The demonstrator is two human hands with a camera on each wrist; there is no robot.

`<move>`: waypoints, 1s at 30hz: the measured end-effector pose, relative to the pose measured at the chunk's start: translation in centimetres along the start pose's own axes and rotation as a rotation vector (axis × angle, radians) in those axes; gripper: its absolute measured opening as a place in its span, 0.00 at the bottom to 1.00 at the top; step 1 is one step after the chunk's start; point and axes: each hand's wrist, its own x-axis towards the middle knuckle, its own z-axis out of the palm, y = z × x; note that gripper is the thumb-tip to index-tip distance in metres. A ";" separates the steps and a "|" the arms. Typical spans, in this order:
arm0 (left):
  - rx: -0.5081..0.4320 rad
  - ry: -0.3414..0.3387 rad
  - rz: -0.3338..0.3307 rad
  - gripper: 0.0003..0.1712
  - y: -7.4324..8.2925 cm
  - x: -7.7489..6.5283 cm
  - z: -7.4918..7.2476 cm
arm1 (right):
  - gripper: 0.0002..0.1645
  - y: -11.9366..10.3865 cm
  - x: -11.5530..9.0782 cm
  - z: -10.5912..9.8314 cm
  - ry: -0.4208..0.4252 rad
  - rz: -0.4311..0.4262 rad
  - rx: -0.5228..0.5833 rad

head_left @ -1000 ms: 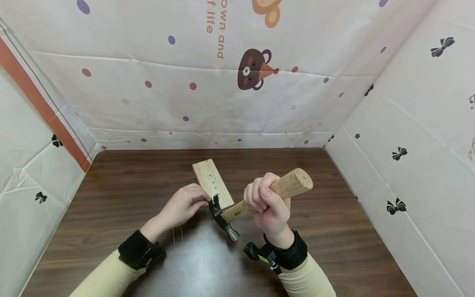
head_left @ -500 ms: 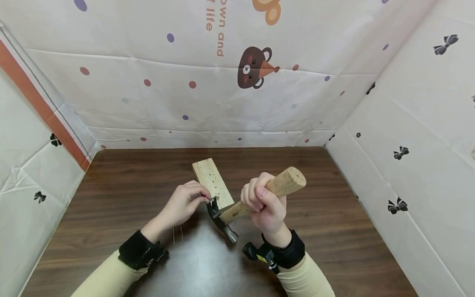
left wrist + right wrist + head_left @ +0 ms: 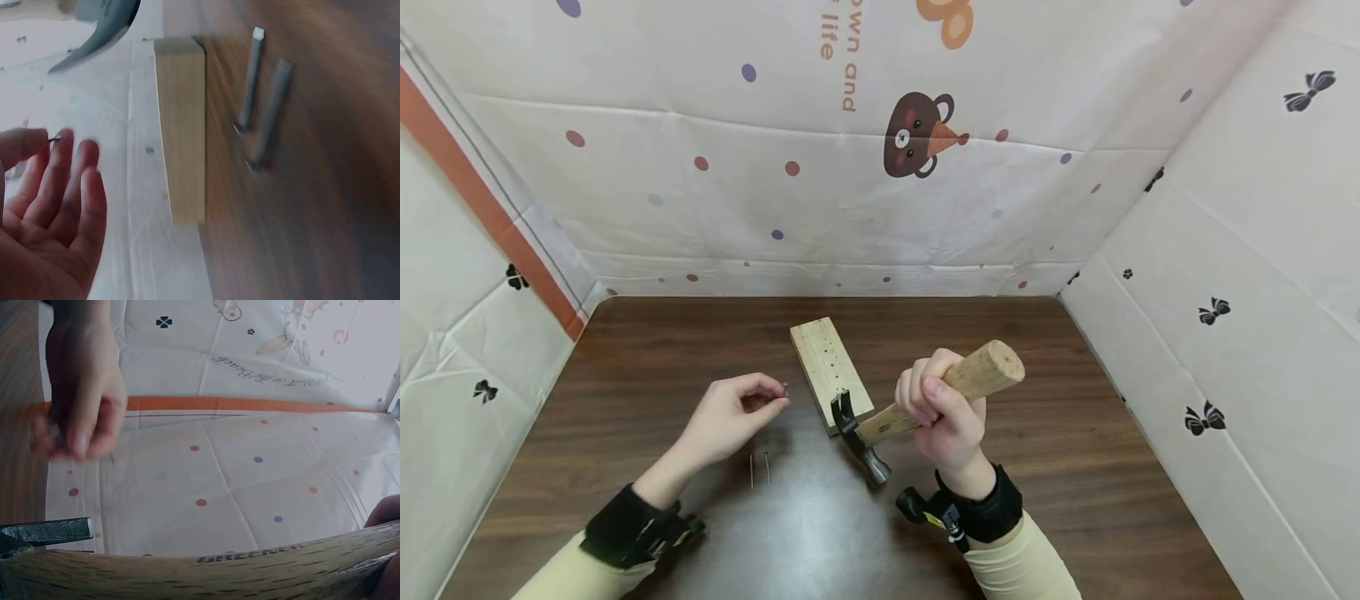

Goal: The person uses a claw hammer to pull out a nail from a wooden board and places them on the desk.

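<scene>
My right hand [image 3: 942, 408] grips the wooden handle of a claw hammer [image 3: 850, 425], its claw over the near end of a pale wood block [image 3: 827, 358] dotted with small dark holes. My left hand [image 3: 730, 417] is left of the block, apart from it. Thumb and forefinger pinch a nail [image 3: 55, 139], mostly hidden by the fingertips; the other fingers are loosely bent. Two nails [image 3: 759, 469] lie side by side on the table near the left hand. In the right wrist view the hammer handle [image 3: 187, 578] crosses the bottom.
The dark wooden table [image 3: 1037, 533] reaches back to a patterned sheet [image 3: 715, 208] that stands as a wall. A side sheet [image 3: 1247, 350] borders it on the right, another on the left. Each wrist wears a black strap with a camera [image 3: 640, 533].
My left hand has drawn away from the hammer's claw and the block, to the left, with the pinched nail. The right hand and hammer have barely shifted.
</scene>
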 end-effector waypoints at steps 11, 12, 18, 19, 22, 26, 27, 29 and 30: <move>-0.151 -0.206 -0.556 0.12 -2.2 -6.3 -4.3 | 0.15 -0.4 0.0 -0.4 0.000 -0.009 -0.021; -0.136 -0.225 -0.568 0.13 -2.3 -6.5 -4.2 | 0.15 -0.4 -0.1 -0.3 -0.002 -0.010 -0.019; -0.005 -0.317 -0.559 0.15 -2.4 -6.7 -3.0 | 0.15 -0.4 -0.3 0.0 -0.016 -0.001 -0.001; 0.025 -0.326 -0.555 0.15 -2.4 -6.7 -2.8 | 0.15 -0.4 -0.3 0.1 -0.016 0.001 -0.001; 0.086 -0.349 -0.553 0.16 -2.1 -6.7 -2.5 | 0.15 -0.5 -0.4 0.2 -0.017 0.006 -0.009; 0.113 -0.381 -0.532 0.15 -2.2 -6.9 -2.2 | 0.15 -0.6 -0.3 0.3 -0.019 0.004 -0.012; 0.124 -0.387 -0.522 0.15 -2.3 -6.9 -2.2 | 0.15 -0.7 -0.3 0.3 -0.021 0.002 -0.012; 0.147 -0.394 -0.503 0.15 -2.4 -7.0 -2.0 | 0.15 -0.7 -0.2 0.3 -0.027 0.000 -0.008; 0.160 -0.393 -0.496 0.16 -2.4 -7.0 -1.9 | 0.15 -0.8 -0.2 0.4 -0.030 0.000 -0.007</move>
